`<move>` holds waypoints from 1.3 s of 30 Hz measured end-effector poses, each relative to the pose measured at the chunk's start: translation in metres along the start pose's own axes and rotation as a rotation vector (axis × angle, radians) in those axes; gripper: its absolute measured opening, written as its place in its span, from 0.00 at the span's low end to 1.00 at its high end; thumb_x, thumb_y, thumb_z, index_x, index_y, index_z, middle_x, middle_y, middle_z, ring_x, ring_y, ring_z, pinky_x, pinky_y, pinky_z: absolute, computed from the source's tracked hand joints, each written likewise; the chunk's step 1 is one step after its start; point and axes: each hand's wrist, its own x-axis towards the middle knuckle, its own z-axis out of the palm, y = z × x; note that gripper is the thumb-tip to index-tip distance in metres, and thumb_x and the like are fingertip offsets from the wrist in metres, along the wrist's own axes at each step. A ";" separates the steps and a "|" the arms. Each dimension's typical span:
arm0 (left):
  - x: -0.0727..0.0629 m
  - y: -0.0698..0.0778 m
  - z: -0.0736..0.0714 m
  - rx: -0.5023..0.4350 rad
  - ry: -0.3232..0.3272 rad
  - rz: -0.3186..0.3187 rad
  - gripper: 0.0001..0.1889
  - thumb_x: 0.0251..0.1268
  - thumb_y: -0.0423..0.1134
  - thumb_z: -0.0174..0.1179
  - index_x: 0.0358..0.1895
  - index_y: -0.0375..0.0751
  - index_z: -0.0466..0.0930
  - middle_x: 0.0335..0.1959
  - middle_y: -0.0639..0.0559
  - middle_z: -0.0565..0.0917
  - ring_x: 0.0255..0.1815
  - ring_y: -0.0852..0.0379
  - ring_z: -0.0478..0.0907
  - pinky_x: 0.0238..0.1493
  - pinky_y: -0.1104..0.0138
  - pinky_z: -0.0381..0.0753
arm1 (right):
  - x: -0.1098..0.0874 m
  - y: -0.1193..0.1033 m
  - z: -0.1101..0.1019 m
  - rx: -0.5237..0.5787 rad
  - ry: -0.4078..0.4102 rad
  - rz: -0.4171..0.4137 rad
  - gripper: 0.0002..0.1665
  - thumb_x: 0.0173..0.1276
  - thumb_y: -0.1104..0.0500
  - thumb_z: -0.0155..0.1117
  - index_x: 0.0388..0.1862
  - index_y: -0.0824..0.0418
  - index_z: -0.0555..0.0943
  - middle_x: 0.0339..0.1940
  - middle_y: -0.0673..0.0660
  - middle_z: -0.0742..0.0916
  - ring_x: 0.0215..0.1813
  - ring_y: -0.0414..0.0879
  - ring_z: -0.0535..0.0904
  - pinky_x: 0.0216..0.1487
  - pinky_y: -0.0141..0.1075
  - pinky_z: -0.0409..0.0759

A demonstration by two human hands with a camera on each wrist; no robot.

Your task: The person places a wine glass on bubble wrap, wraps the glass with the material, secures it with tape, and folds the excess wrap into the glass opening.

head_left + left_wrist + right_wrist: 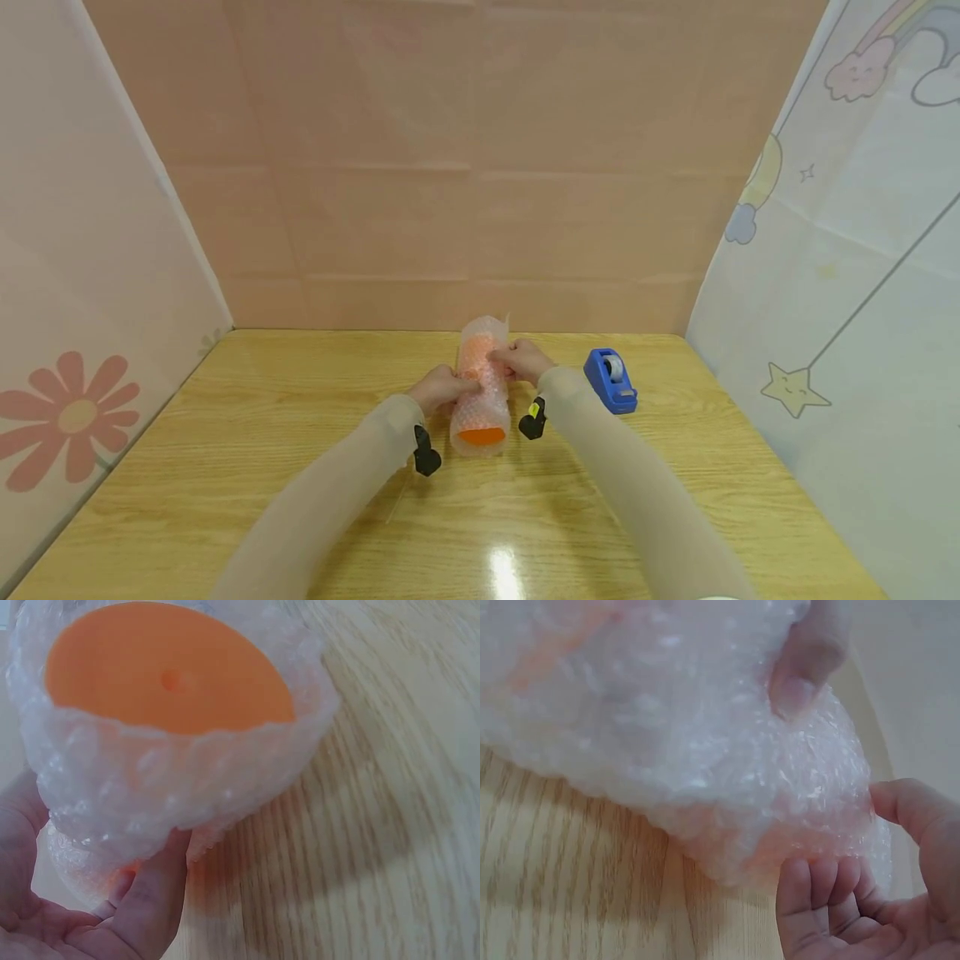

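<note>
A roll of clear bubble wrap (489, 404) lies lengthwise on the table around an orange object. The object's flat orange end (172, 667), with a small round dimple, shows at the near opening; its remainder is blurred through the wrap. My left hand (441, 388) grips the roll's left side, thumb on top. On the right side, a little farther back, my right hand (523, 361) holds the wrap between thumb and curled fingers. In the right wrist view, that hand's thumb (907, 802) and fingers press the wrap, and a digit of the left hand touches it above.
A blue tape dispenser (611, 382) with a roll of tape stands on the wooden table (247, 417), right of my right hand. A pinkish backdrop (465, 208) closes off the back, and patterned sheets hang at both sides. Small black devices are strapped at both wrists.
</note>
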 end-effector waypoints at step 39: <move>0.002 -0.001 -0.001 0.006 0.003 -0.012 0.16 0.62 0.45 0.64 0.40 0.33 0.77 0.38 0.47 0.82 0.35 0.56 0.79 0.36 0.67 0.80 | 0.006 0.012 -0.008 0.171 -0.083 -0.017 0.09 0.76 0.60 0.48 0.47 0.67 0.67 0.36 0.57 0.73 0.36 0.46 0.71 0.55 0.45 0.76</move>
